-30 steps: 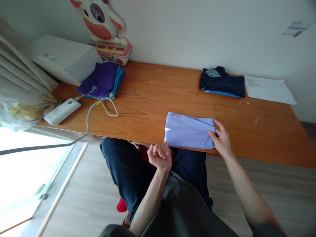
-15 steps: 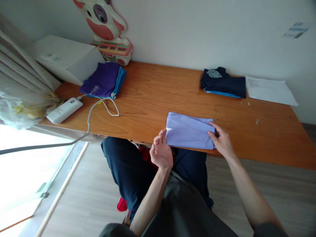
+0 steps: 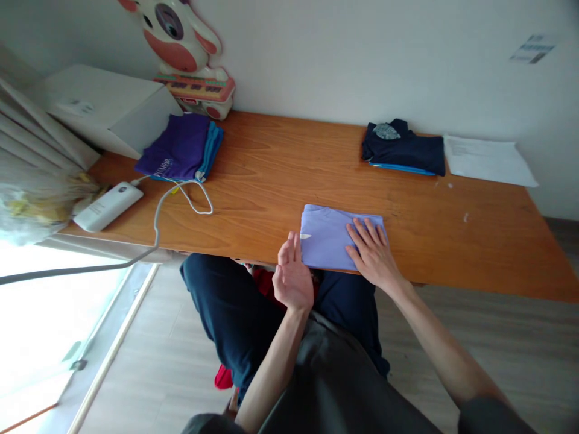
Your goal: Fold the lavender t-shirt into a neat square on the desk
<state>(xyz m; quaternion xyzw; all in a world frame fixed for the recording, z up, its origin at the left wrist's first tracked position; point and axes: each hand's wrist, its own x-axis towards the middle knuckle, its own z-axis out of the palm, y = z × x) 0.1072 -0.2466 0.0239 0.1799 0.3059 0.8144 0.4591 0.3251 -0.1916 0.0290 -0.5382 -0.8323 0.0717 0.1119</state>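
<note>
While the right hand lies flat, fingers spread, on the folded lilac cloth garment at the wooden desk near edge, left hand open-fingered braces its left edge; best press evenly.

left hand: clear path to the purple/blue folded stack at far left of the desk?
Probably yes. The left hand is open at the lavender shirt's left edge; only bare desk and a white cable lie before the purple stack. A long stretch, though.

head-worn view, looking forward and down, close over desk
</note>
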